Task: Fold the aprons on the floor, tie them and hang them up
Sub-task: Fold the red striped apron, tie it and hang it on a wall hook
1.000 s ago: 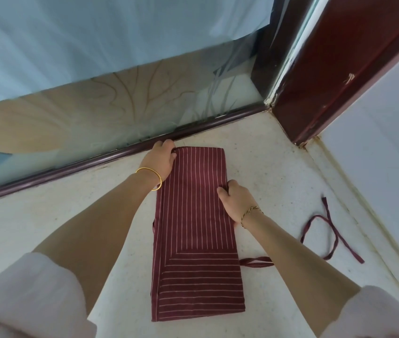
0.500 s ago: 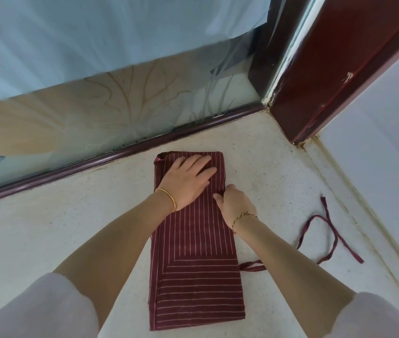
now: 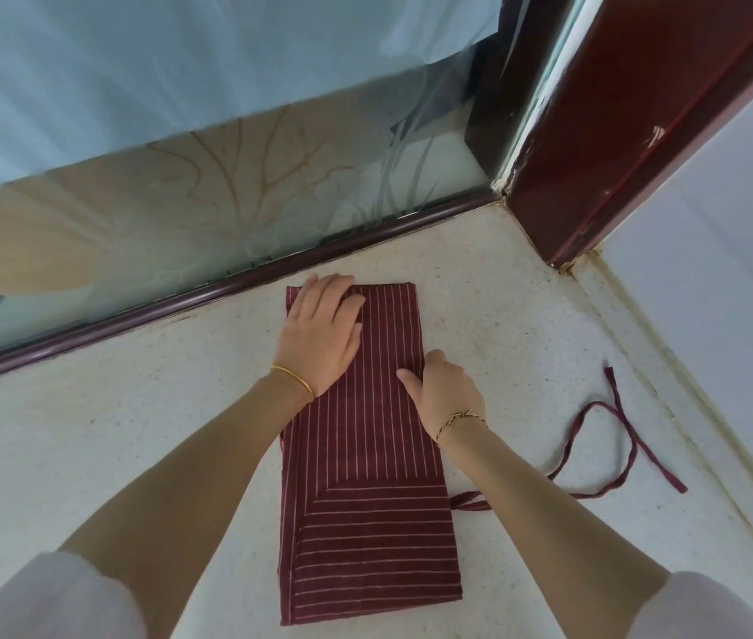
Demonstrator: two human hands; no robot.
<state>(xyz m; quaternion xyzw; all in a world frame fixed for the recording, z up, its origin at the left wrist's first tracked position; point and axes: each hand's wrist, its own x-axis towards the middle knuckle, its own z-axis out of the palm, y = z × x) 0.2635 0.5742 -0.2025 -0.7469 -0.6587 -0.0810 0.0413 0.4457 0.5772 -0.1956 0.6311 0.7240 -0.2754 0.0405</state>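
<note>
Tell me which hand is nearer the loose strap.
Right. The right hand holds the apron's right edge, the side where the strap trails over the floor. The left hand lies flat on the apron's far left corner, farther from it.

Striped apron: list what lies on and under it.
On top: left hand flat at the far end, right hand gripping the apron edge. Under: speckled floor; inner layers hidden.
</note>
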